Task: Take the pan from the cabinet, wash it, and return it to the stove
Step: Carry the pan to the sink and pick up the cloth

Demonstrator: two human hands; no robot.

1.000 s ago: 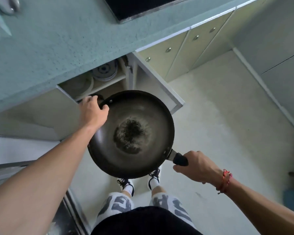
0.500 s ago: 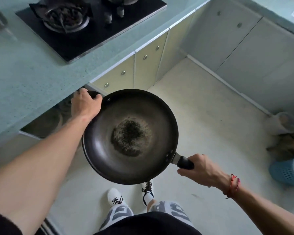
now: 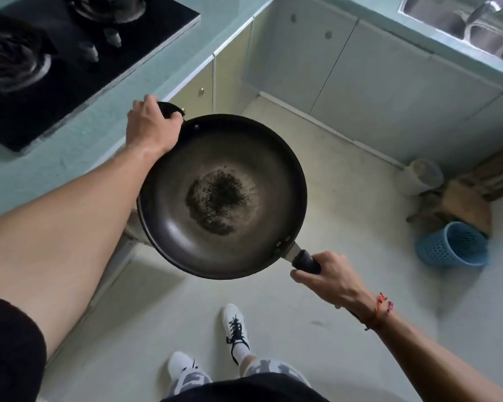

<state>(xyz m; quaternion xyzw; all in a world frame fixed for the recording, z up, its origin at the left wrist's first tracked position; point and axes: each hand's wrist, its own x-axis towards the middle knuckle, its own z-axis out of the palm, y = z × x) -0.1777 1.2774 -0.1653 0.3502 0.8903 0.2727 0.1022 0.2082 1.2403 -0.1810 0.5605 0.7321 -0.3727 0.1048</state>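
A dark round pan (image 3: pixel 244 158) with a black burnt patch in its middle hangs in the air over the floor, level and mouth up. My left hand (image 3: pixel 151 126) grips the small black helper handle on its far left rim. My right hand (image 3: pixel 328 278) is closed around the long black handle at the lower right. The black gas stove (image 3: pixel 70 44) lies on the counter at the upper left. A steel sink (image 3: pixel 471 27) with a tap shows at the top right corner.
A teal counter (image 3: pixel 99 132) runs along the left, with pale cabinet doors (image 3: pixel 360 68) below it and across the corner under the sink. On the floor at the right stand a blue perforated basket (image 3: pixel 453 245), a pale jar (image 3: pixel 421 175) and wooden pieces. My feet are below the pan.
The pan has come up and away from the open cabinet, held in both hands. The view has swung to the right, so the stove, and now the sink and basket, have come into sight.
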